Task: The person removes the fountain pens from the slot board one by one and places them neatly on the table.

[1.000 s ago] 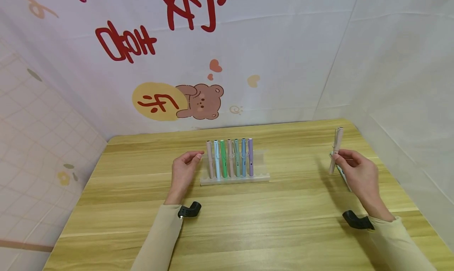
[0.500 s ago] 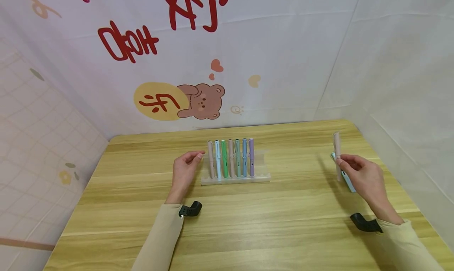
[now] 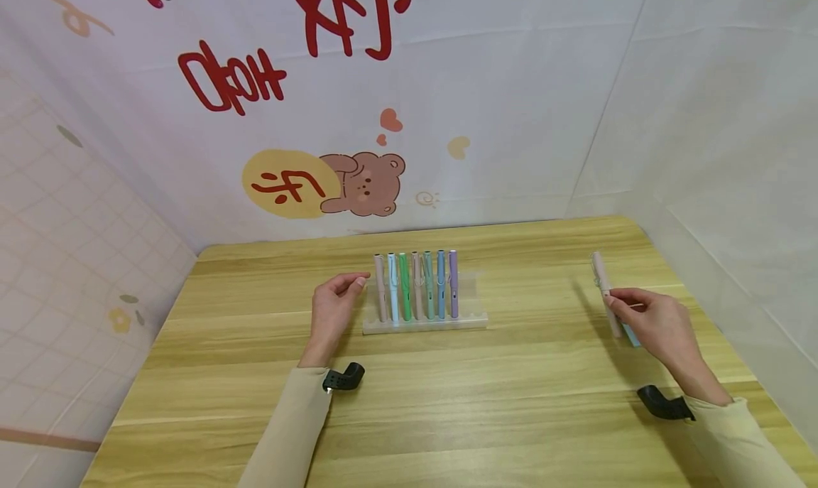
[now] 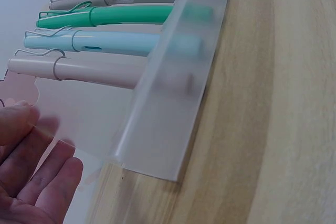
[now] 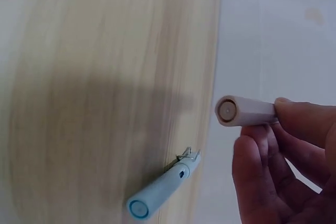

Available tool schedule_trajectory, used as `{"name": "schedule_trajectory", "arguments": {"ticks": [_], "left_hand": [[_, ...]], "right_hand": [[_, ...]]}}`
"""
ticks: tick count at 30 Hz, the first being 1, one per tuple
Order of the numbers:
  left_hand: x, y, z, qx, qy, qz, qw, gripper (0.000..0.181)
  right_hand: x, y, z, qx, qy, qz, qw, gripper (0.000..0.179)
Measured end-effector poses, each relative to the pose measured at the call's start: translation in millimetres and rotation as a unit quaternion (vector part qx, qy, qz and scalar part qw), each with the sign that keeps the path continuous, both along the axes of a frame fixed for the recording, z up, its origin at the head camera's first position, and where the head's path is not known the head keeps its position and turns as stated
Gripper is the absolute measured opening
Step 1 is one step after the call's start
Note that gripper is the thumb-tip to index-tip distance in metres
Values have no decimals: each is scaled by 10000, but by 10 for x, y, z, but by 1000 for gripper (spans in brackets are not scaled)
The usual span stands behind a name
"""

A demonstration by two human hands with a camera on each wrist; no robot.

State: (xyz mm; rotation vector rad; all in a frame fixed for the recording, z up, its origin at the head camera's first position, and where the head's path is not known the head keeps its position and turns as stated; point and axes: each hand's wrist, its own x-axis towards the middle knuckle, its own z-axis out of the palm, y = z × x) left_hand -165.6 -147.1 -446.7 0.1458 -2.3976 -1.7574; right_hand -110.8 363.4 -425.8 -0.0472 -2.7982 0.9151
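My left hand (image 3: pixel 332 310) pinches the left edge of a clear pen rack (image 3: pixel 474 322) between thumb and fingers. In the left wrist view, the thumb and fingertips meet at the clear back panel (image 4: pixel 79 111). The rack holds several upright capped pens, among them a pale pink one (image 3: pixel 380 289), a light blue one (image 3: pixel 393 289), a green one (image 3: pixel 404 289) and a purple one (image 3: pixel 454 285). Off to the right, my right hand (image 3: pixel 658 324) pinches a pale pink pen (image 3: pixel 599 271), tilted with its clip end up. Beneath it a light blue pen (image 5: pixel 163 190) lies on the table.
The wooden table (image 3: pixel 460 410) ends at a white printed curtain (image 3: pixel 511 97) behind and on both sides. Its right edge runs close beside my right hand. A black wrist camera (image 3: pixel 345 376) is strapped on the left wrist, another (image 3: pixel 661 403) on the right.
My right hand has come slightly toward me and right. The pink pen is lower, and its top has swung over to the left. My left hand has stayed at the rack.
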Motion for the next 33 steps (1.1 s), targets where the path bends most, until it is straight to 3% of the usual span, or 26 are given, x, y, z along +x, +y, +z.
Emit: {"name": "schedule_trajectory", "arguments": {"ticks": [5,21,33], "left_hand": [[-1,-5,0,15,25,4,10000,21],[8,-19,6,-34,-20,-63,10000,23],[9,-9,16,10,-21,-24,10000,20]], "right_hand": [[-23,32,-24,258,-45,215,9994,33],[-124,94,-87,622,-1032,459,9916,39],[-175,105,-123,732,-1141,480,9896,41]]}}
